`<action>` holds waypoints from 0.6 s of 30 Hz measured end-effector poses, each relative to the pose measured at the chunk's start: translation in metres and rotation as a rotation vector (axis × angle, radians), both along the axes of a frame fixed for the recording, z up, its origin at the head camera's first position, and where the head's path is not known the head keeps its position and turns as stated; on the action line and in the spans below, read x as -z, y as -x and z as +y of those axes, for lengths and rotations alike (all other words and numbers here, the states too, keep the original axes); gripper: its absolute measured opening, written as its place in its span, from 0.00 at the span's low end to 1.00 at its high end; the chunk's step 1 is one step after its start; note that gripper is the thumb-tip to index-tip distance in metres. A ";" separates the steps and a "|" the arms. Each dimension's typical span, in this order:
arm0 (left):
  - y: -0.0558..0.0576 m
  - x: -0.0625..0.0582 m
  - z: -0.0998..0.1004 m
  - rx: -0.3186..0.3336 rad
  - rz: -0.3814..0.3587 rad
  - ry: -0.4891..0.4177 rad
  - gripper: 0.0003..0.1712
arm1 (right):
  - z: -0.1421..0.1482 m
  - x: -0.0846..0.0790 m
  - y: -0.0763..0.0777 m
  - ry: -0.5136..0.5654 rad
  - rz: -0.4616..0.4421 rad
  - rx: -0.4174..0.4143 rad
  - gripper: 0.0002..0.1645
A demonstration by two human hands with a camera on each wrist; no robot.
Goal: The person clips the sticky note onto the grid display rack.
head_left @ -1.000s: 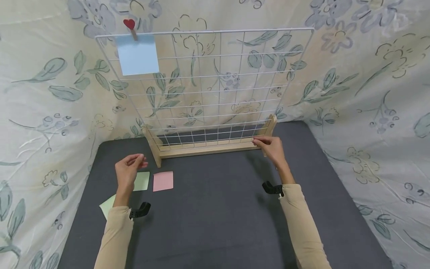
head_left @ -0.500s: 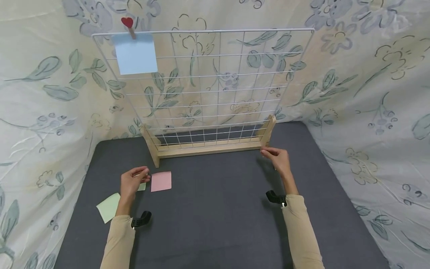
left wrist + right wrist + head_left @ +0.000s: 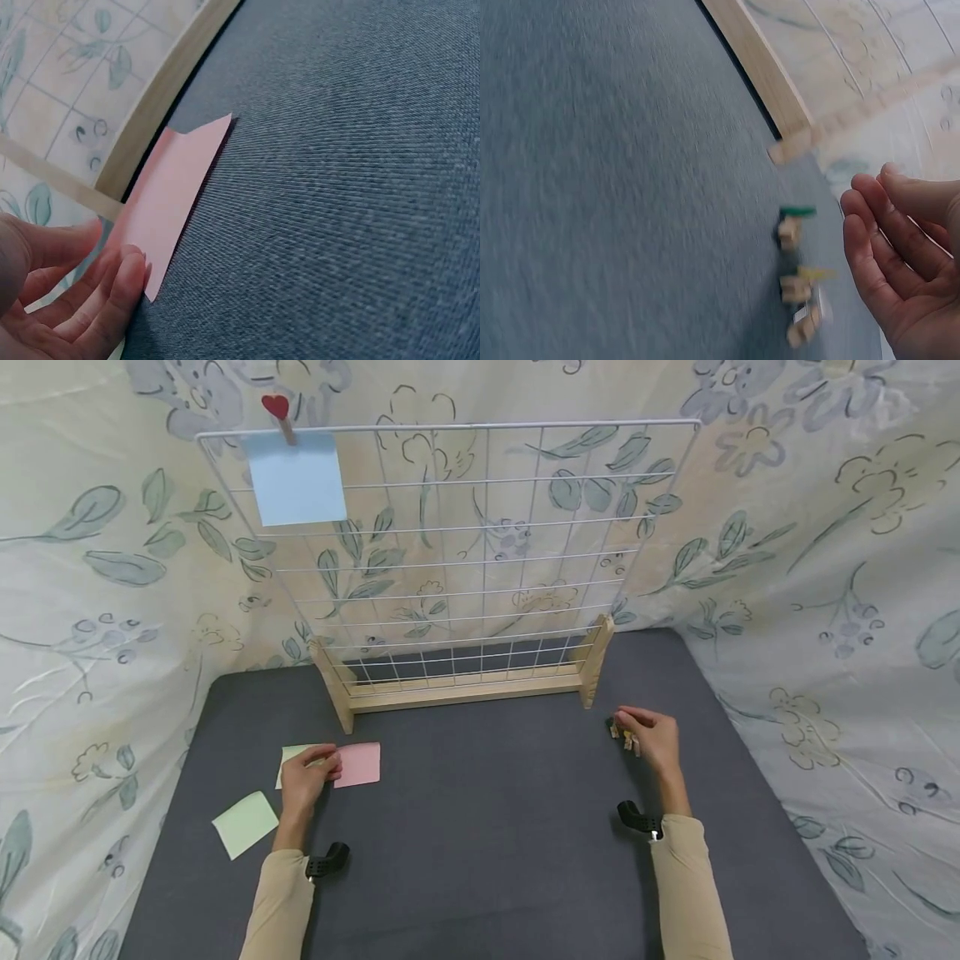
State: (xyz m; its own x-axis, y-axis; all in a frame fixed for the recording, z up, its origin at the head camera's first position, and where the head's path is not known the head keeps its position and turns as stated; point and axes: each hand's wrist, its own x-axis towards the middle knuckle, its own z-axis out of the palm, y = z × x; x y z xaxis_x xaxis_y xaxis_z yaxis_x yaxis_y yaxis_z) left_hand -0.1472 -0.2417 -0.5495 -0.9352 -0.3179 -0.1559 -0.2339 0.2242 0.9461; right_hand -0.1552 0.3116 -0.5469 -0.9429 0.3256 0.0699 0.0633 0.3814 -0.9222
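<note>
My left hand [image 3: 309,779] is at the left edge of a pink sticky note [image 3: 360,765] lying on the dark table. In the left wrist view its fingertips touch the pink note [image 3: 169,187], whose far end lifts a little; the thumb stands apart from the fingers. A green sticky note [image 3: 288,758] is partly hidden behind this hand. My right hand [image 3: 654,742] hovers by several small wooden clothespins [image 3: 628,740]. From the right wrist, a clothespin with a green top [image 3: 789,232] and one with a yellow top [image 3: 796,289] appear, blurred, beside loosely bent fingers holding nothing.
A white wire grid [image 3: 486,531] on a wooden stand [image 3: 465,692] rises at the back. Clipped to its upper left is a blue note [image 3: 296,481], under a red heart clothespin [image 3: 276,408]. Another green sticky note [image 3: 245,825] lies at the left. Floral cloth [image 3: 847,635] surrounds the table.
My left hand has come down and right from above the green note to the pink note. My right hand has moved right and nearer, from the stand's right end to the clothespins.
</note>
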 end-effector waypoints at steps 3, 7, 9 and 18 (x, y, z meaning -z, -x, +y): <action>0.000 0.004 0.001 -0.011 0.001 0.009 0.14 | 0.009 0.003 -0.006 0.000 -0.018 0.052 0.20; 0.001 0.006 0.003 -0.019 0.018 0.039 0.14 | 0.017 0.009 -0.013 0.002 -0.032 0.111 0.19; 0.001 0.007 0.005 -0.009 0.032 0.085 0.14 | 0.020 0.011 -0.016 -0.020 -0.038 0.144 0.19; 0.006 0.010 0.009 0.037 0.126 0.404 0.11 | 0.025 0.023 -0.029 -0.292 -0.089 0.203 0.20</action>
